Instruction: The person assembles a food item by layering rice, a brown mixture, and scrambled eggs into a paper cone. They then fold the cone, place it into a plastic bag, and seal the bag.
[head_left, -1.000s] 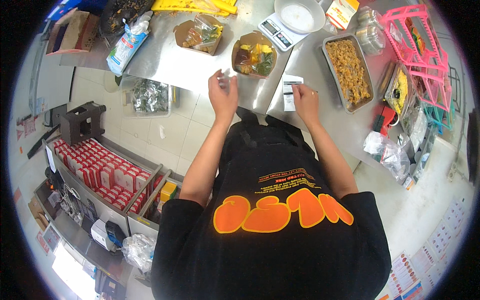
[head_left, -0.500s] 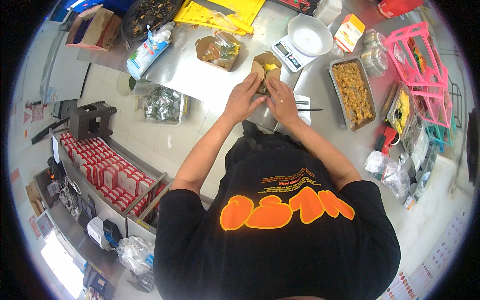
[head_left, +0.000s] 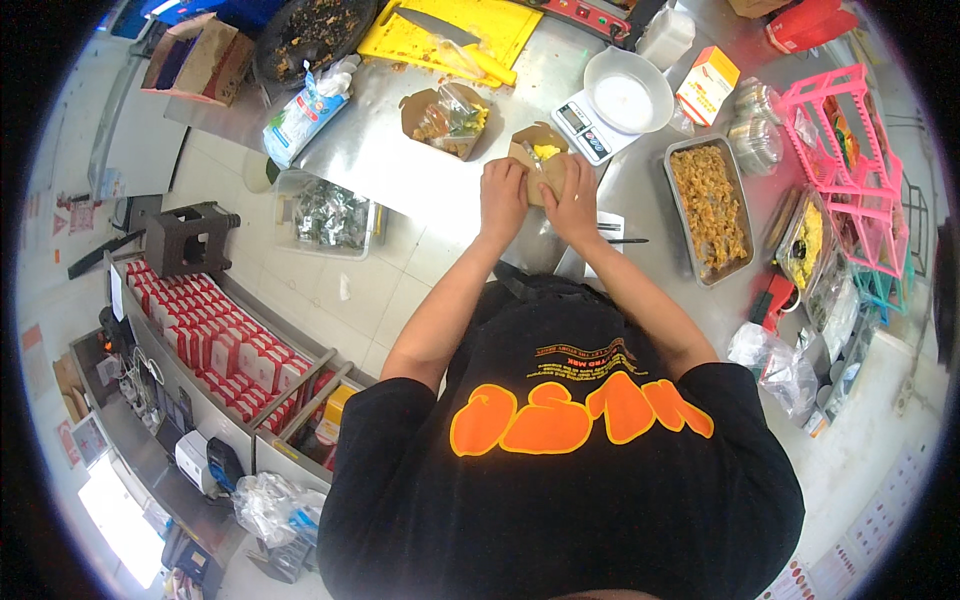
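The brown carton (head_left: 533,182) is parked on the tabletop (head_left: 545,75), just near-left of the kitchen scale (head_left: 585,128). Right side looks gripped by the right hand (head_left: 573,203); left hand (head_left: 504,203) is curled against the other side, can't tell if gripping. Probably light, springy card, easily creased; best held low by its 2 side walls.

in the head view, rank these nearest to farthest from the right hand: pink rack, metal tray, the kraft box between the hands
From the right hand:
1. Kraft box: touching it, on its left.
2. Metal tray: to its right, on the counter.
3. Pink rack: farther right, beyond the tray.
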